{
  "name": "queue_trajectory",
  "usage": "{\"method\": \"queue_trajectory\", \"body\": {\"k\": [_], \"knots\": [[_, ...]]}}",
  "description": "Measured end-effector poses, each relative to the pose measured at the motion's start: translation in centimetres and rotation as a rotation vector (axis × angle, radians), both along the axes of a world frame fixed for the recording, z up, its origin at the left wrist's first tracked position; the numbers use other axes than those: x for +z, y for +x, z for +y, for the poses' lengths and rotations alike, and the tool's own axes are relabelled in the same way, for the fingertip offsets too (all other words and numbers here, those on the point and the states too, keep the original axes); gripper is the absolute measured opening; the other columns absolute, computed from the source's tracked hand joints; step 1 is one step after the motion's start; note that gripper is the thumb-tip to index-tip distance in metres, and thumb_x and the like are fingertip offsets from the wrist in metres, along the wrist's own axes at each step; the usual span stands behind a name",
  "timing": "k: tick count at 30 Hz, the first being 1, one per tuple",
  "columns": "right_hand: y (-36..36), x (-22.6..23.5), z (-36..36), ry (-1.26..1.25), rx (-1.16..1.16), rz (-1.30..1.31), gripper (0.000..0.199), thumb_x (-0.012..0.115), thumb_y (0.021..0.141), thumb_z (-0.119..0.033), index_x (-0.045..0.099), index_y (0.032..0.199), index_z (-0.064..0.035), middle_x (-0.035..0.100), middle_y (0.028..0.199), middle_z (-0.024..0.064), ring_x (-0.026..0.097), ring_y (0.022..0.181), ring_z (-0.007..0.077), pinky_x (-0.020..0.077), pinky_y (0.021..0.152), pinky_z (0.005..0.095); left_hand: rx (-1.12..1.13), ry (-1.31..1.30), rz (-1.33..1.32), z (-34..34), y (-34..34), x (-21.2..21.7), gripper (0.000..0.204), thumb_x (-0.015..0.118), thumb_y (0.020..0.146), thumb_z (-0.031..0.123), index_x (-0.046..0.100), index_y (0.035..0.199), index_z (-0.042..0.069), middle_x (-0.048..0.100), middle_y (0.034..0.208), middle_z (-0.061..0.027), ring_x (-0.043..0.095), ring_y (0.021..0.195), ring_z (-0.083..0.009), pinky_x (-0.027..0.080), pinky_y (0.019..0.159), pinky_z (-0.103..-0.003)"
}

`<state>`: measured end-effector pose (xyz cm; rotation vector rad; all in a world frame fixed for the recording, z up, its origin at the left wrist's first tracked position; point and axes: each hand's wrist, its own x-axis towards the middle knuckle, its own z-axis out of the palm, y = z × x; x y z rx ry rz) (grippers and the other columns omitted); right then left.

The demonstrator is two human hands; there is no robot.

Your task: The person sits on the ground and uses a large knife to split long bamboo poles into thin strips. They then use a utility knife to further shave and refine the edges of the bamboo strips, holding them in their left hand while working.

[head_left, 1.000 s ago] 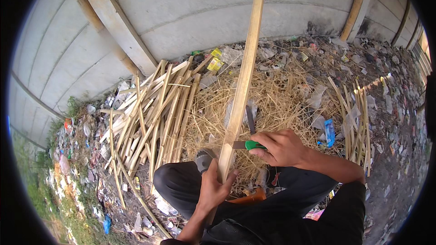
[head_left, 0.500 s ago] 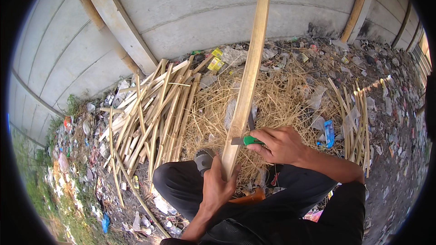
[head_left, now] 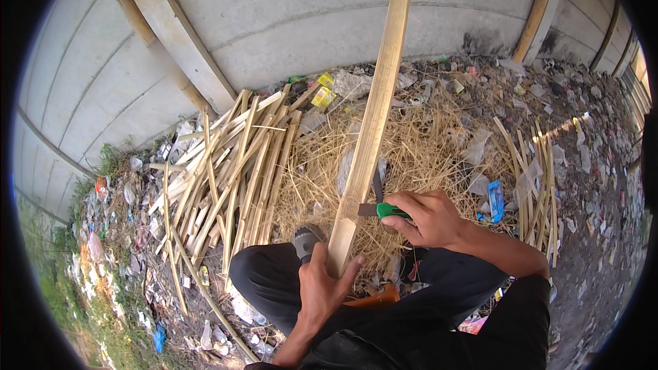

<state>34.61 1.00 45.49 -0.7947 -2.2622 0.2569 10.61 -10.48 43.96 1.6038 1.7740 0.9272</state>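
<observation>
A long split bamboo slat (head_left: 375, 123) rises from my lap toward the wall, its pale inner face turned up. My left hand (head_left: 319, 293) is closed round its near end, thumb along the right edge. In my right hand (head_left: 434, 220) is a knife (head_left: 391, 211) with a green handle and a short, broad dark blade. The blade points left, its tip at the slat's right edge, beside a cross ridge where a lighter patch begins. Both forearms come up over my dark-trousered, bent legs.
Left of me lies a large pile of bamboo strips (head_left: 229, 171); a smaller bundle (head_left: 538, 188) lies to the right. Straw-like shavings (head_left: 432, 144) spread under the slat. Litter, including a blue wrapper (head_left: 495, 201), covers the ground up to a concrete wall (head_left: 295, 7).
The knife and my right hand have shifted slightly right, taking the blade from across the slat to its right edge. The slat's near end has moved a little left.
</observation>
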Motion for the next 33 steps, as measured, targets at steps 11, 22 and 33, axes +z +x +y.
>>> {"method": "queue_trajectory", "body": {"k": [11, 22, 33], "knots": [[-1.1, 0.7, -0.5, -0.037, 0.031, -0.058, 0.031, 0.073, 0.101, -0.035, 0.069, 0.108, -0.0050, 0.074, 0.087, 0.0114, 0.073, 0.064, 0.0276, 0.0581, 0.054, 0.0360, 0.050, 0.108, -0.018, -0.2, -0.2, -0.7, 0.053, 0.087, 0.092, 0.038, 0.049, 0.090, 0.001, 0.061, 0.061, -0.0184, 0.067, 0.052, -0.0310, 0.050, 0.050, -0.040], [-0.8, 0.7, 0.3, 0.000, -0.003, 0.047, 0.029, 0.070, 0.103, -0.037, 0.070, 0.112, -0.0094, 0.076, 0.089, 0.0075, 0.073, 0.061, 0.0253, 0.0573, 0.051, 0.0353, 0.057, 0.104, -0.043, -0.3, -0.1, -0.7, 0.050, 0.086, 0.093, 0.034, 0.049, 0.087, 0.002, 0.058, 0.059, -0.0161, 0.062, 0.047, -0.0269, 0.047, 0.048, -0.039], [-0.7, 1.0, -0.2, -0.024, 0.005, 0.003, 0.026, 0.070, 0.103, -0.036, 0.071, 0.110, -0.0112, 0.076, 0.087, 0.0069, 0.071, 0.060, 0.0256, 0.0558, 0.051, 0.0364, 0.023, 0.108, -0.013, -0.5, -0.2, -1.1, 0.050, 0.088, 0.091, 0.036, 0.052, 0.088, 0.001, 0.061, 0.062, -0.0167, 0.067, 0.052, -0.0300, 0.051, 0.050, -0.039]]}}
